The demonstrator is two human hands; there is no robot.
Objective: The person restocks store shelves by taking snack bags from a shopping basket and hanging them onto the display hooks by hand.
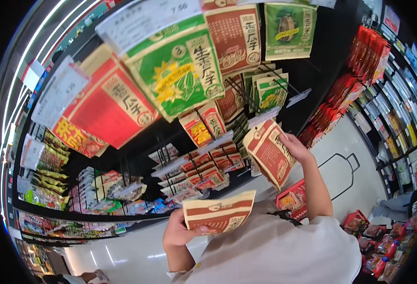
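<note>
Two brown-and-cream snack packets are in hand, one per hand. The left hand (182, 230) is clamped on the lower-left side of one packet (220, 211), its thumb across the printed front, in front of the white shirt (284, 251). The right hand (294, 146) is closed on the upper-right edge of the other packet (271, 154), which hangs tilted beside the black display rack (327, 52), near its lower-right edge. Four large packets stand out across the rack's upper part: two green (one with a yellow sunburst), one red and one brown. Two large price tags sit at its upper-left corner, the upper tag (147, 21) reading 7.50; the other tag (61, 93) is blurred. Smaller packets hang in rows on hooks below, too crowded to count. On the floor, partly behind the right forearm, one red basket (304, 211) holds at least one red-and-yellow packet (291, 200); a black frame handle (355, 162) stands beyond it. A second red container (355, 218), farther right, holds dark items (too small to name).
</note>
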